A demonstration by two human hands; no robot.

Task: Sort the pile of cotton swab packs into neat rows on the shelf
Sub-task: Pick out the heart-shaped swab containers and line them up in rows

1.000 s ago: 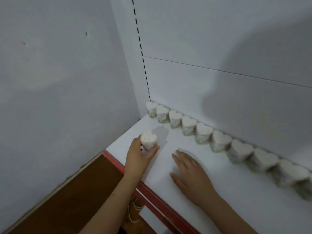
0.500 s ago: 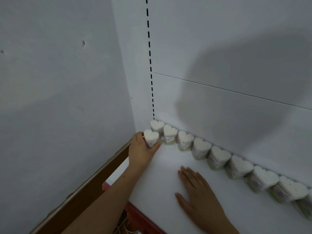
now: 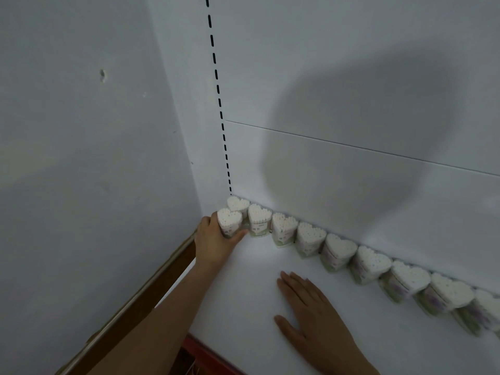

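At the far left corner of the white shelf (image 3: 251, 307), our left hand (image 3: 213, 244) wraps its fingers and thumb round a heart-shaped cotton swab pack (image 3: 229, 221), holding it upright just in front of the corner pack (image 3: 238, 203) that heads the back row (image 3: 359, 259). Our right hand (image 3: 311, 315) lies flat on the shelf, fingers spread and holding nothing, well clear of the packs. We judge this pack to be the first of a second row. To seat it well, we should set it down level, its point facing the same way as the packs behind, close against them but without nudging them, since these light packs look easy to tip. We let go only once the base sits flat, with the side wall (image 3: 94, 158) as our guide.
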